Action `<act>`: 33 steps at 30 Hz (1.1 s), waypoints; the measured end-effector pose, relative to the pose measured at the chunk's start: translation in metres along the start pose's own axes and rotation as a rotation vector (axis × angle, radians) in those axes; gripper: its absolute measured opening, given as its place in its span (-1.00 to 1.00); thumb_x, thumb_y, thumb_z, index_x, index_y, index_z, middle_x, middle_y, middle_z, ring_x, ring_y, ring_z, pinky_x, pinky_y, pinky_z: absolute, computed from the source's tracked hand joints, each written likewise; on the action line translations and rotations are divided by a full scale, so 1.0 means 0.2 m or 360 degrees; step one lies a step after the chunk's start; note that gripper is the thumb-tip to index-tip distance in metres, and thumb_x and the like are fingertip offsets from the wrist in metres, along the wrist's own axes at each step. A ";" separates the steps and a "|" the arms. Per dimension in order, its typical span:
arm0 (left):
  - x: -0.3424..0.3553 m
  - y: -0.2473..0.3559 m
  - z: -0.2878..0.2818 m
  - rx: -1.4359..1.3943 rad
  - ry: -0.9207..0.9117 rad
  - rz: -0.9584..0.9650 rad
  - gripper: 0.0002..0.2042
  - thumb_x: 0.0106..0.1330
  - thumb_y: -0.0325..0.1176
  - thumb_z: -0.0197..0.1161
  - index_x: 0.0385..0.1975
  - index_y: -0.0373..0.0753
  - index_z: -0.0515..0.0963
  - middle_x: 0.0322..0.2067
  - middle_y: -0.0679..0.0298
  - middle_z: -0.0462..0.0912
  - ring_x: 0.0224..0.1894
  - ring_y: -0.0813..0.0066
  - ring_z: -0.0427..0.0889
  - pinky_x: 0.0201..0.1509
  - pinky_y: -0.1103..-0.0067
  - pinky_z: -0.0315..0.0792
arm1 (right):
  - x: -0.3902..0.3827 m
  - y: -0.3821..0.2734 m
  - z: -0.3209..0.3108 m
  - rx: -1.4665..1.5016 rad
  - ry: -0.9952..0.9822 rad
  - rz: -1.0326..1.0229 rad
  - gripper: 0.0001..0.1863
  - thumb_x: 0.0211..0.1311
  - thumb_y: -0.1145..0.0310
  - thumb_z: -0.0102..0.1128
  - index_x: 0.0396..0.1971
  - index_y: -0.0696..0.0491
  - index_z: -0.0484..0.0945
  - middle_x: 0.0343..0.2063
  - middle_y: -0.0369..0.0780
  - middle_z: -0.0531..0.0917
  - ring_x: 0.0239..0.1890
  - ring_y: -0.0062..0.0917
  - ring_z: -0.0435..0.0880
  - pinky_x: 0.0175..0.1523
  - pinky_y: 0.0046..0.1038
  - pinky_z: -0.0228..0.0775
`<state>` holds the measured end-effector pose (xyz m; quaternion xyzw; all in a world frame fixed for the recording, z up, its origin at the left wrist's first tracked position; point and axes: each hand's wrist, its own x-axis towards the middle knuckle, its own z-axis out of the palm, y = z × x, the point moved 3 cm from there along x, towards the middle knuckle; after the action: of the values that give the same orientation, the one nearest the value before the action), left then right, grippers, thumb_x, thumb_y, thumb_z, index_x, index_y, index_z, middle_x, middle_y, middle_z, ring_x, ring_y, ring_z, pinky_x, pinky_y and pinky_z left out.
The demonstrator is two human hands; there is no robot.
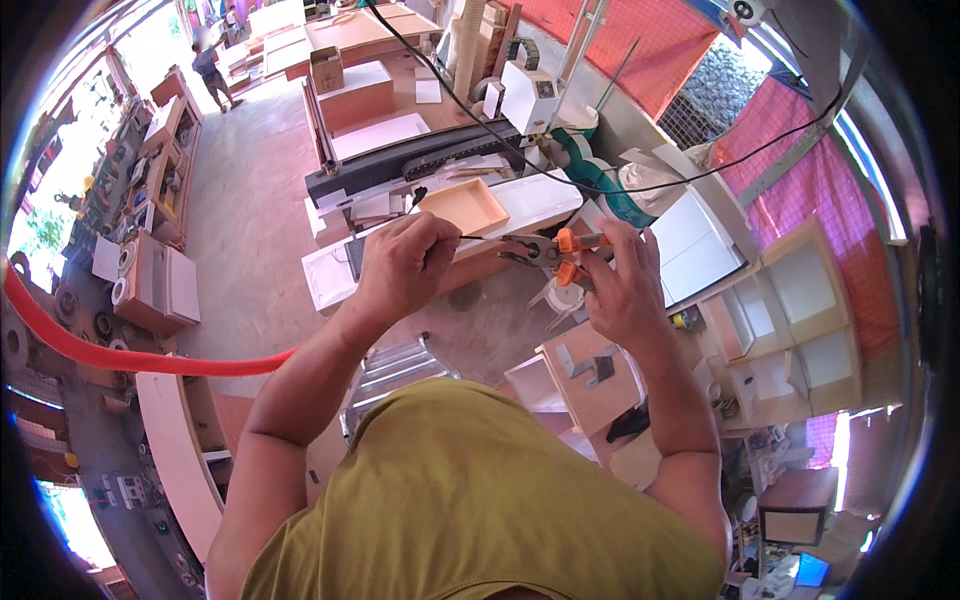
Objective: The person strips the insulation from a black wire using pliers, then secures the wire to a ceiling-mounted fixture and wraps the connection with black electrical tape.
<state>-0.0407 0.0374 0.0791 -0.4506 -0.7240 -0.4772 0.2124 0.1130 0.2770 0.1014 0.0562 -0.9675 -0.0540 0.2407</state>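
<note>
Raised in front of me, my right hand (625,280) grips pliers (546,251) by their orange handles. The pliers' metal head points left, and its jaws look parted. My left hand (408,262) is closed, with thumb and fingers pinched on a thin black wire (474,237). A short length of that wire sticks out rightward to the pliers' jaws. Whether the jaws touch it, I cannot tell. Both hands are held in the air, above a workbench with a shallow wooden tray (464,207) on it.
A metal ladder (392,375) stands just below me. Another black cable (470,112) hangs across the far side. A red hose (150,362) curves in from the left. Open wooden cabinets (790,310) are at the right. Far off at the left stands a person (208,75).
</note>
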 end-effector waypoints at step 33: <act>-0.01 -0.04 0.00 -0.0080 -0.0175 0.0040 -0.94 0.21 -0.52 0.32 -0.39 -0.23 0.56 -0.50 0.20 0.62 -0.42 0.16 0.68 -0.36 0.37 0.53 | 0.02 0.02 0.01 -0.0078 -0.0002 -0.0044 -0.58 -0.10 0.50 0.41 -0.12 -0.01 0.68 0.15 -0.16 0.36 0.29 -0.30 0.37 0.41 0.15 0.02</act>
<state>-0.0461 0.0356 0.0744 -0.4904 -0.7166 -0.4671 0.1669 0.1095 0.2808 0.1025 0.0637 -0.9651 -0.0811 0.2406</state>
